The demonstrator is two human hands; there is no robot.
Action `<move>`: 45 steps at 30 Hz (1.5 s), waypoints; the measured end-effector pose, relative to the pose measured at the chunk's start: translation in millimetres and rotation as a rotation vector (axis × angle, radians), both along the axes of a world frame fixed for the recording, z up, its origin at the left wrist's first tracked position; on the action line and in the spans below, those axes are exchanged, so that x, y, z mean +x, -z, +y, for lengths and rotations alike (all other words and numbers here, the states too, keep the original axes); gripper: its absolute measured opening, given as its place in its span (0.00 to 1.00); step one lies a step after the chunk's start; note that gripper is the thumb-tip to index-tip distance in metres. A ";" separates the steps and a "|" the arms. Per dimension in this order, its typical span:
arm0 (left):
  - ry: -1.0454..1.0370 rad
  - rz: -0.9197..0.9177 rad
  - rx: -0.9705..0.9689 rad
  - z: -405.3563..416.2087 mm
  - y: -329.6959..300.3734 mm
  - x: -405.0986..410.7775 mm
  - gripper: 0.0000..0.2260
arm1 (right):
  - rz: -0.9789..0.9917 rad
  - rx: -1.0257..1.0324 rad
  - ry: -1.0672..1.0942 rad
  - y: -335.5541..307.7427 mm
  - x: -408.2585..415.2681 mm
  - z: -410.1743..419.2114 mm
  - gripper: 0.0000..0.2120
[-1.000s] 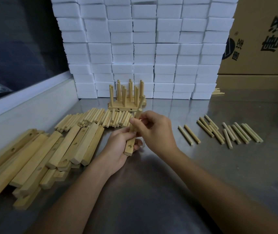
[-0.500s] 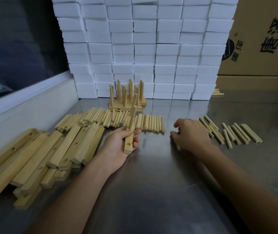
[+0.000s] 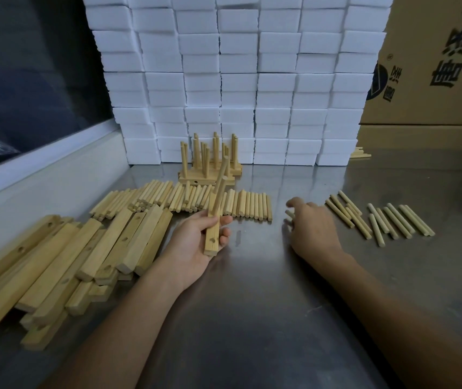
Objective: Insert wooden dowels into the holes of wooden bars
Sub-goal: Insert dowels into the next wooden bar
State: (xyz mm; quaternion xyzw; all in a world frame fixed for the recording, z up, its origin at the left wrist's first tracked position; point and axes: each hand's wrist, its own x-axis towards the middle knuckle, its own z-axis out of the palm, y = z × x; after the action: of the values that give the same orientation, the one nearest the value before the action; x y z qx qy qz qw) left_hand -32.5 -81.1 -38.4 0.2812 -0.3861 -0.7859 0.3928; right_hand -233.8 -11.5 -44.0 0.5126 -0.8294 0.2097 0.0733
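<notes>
The left hand [image 3: 196,242] grips a wooden bar [image 3: 213,231] near the middle of the steel counter [image 3: 252,318], fingers curled round its lower part and thumb across the front. The bar is held tilted with its drilled face toward the viewer, probably so the open hole [image 3: 212,238] near the lower end can be reached. One dowel [image 3: 221,183] already stands in the bar's upper hole.

The right hand [image 3: 312,228] rests palm down on the counter to the right, with a short dowel [image 3: 290,214] at its fingertips. Whether the fingers have closed on it cannot be told.

Toward the left edge lies a heap of unfilled bars [image 3: 55,265]. Beyond it, a row of loose dowels [image 3: 196,200] lies side by side. A smaller group of dowels [image 3: 378,217] lies toward the right edge, within reach of the picking hand.

Near the back edge stand finished bars [image 3: 210,169] with dowels upright, set clear of the working area. Behind them rises a wall of white blocks [image 3: 238,80]; a cardboard box [image 3: 434,66] occupies the back right corner.
</notes>
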 end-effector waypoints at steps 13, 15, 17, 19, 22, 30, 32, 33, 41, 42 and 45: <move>-0.003 0.005 -0.001 -0.4 1.1 0.4 0.11 | -0.070 -0.408 -0.260 -0.6 26.1 7.1 0.16; 0.001 0.003 -0.002 -0.5 0.7 0.4 0.12 | -0.101 -0.456 -0.284 -0.9 23.7 7.6 0.15; 0.002 0.003 -0.004 -0.6 0.7 0.7 0.12 | -0.114 -0.476 -0.309 -0.6 21.9 7.2 0.13; 0.000 0.005 -0.003 -0.2 0.5 0.9 0.12 | -0.102 -0.494 -0.324 0.4 20.5 5.2 0.11; 0.001 0.007 -0.002 0.5 0.4 0.9 0.12 | -0.098 -0.547 -0.344 2.6 20.5 3.3 0.09; -0.005 0.009 -0.002 1.6 -0.7 1.5 0.11 | -0.010 -0.736 -0.205 5.5 18.4 0.3 0.07; -0.005 0.009 0.000 2.1 -1.1 1.5 0.11 | -0.044 -0.746 -0.196 6.5 16.6 -0.4 0.08; -0.004 0.010 0.001 2.2 -1.5 1.3 0.11 | -0.087 -0.754 -0.212 6.7 16.2 -0.4 0.10; 0.000 0.009 0.002 3.2 -2.4 1.5 0.11 | -0.307 -0.731 -0.215 2.5 16.6 2.2 0.11; 0.000 0.009 0.004 3.2 -2.5 1.5 0.11 | -0.307 -0.714 -0.212 3.4 16.8 2.3 0.11; -0.005 0.012 0.007 3.0 -2.9 1.6 0.10 | -0.289 -0.640 -0.225 5.6 17.2 1.1 0.09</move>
State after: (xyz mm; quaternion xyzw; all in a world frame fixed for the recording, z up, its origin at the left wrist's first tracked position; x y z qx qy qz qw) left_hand -31.0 -78.1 -35.5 0.2787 -0.3803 -0.7880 0.3959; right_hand -216.6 -10.4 -49.6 0.5168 -0.6621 0.5354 0.0887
